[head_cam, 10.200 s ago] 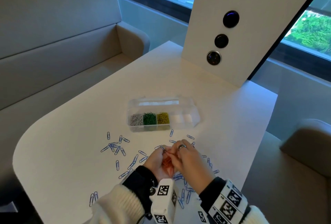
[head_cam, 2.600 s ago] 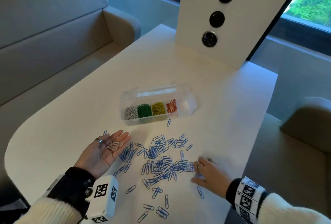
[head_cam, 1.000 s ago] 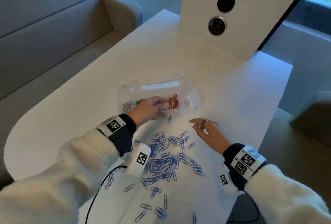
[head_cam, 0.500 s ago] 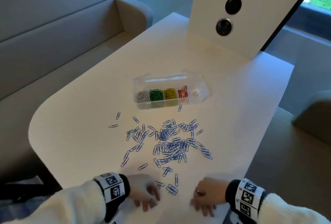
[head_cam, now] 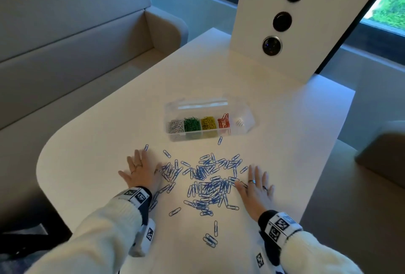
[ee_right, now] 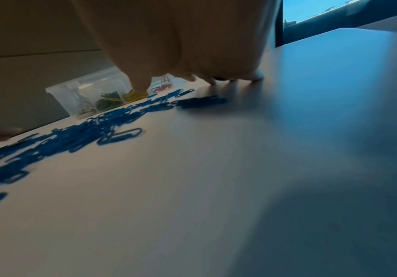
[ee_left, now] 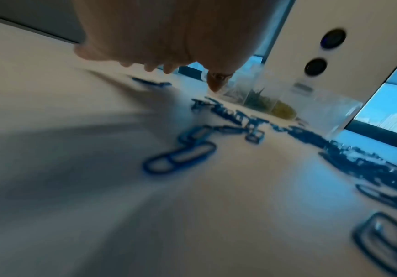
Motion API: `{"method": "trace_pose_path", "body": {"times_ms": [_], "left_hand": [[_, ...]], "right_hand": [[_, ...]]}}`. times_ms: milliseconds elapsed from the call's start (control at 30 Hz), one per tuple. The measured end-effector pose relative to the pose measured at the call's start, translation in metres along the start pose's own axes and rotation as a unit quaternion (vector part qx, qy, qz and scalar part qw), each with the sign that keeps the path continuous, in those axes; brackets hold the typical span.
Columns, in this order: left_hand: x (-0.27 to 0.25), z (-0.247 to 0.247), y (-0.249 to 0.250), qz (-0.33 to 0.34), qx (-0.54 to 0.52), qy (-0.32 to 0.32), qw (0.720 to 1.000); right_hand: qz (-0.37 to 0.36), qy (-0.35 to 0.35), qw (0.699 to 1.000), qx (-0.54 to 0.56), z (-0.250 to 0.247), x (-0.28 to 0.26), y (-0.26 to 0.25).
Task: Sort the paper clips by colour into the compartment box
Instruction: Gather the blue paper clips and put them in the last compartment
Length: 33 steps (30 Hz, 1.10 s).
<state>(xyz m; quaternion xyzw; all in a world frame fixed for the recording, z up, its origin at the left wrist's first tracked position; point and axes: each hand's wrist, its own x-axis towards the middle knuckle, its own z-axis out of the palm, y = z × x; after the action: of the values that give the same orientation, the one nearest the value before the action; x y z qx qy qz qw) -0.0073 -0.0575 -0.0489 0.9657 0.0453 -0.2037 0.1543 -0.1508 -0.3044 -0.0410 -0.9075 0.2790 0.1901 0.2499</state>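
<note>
Head view: both hands, left hand (head_cam: 140,173) and right hand (head_cam: 255,188), lie flat, fingers spread, at 9 and 3 o'clock of the blue paper clips (head_cam: 206,184); light, slippery, best scooped together.

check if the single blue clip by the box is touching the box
Apart. The head view shows a strip of bare table between the clip and the box front wall.
</note>
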Motion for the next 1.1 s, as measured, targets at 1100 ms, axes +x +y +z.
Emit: {"method": "trace_pose_path", "body": {"times_ms": [1100], "left_hand": [[-0.049, 0.024, 0.029, 0.008, -0.387, -0.058, 0.92]], "right_hand": [[-0.285, -0.106, 0.948, -0.097, 0.001, 0.047, -0.078]]}}
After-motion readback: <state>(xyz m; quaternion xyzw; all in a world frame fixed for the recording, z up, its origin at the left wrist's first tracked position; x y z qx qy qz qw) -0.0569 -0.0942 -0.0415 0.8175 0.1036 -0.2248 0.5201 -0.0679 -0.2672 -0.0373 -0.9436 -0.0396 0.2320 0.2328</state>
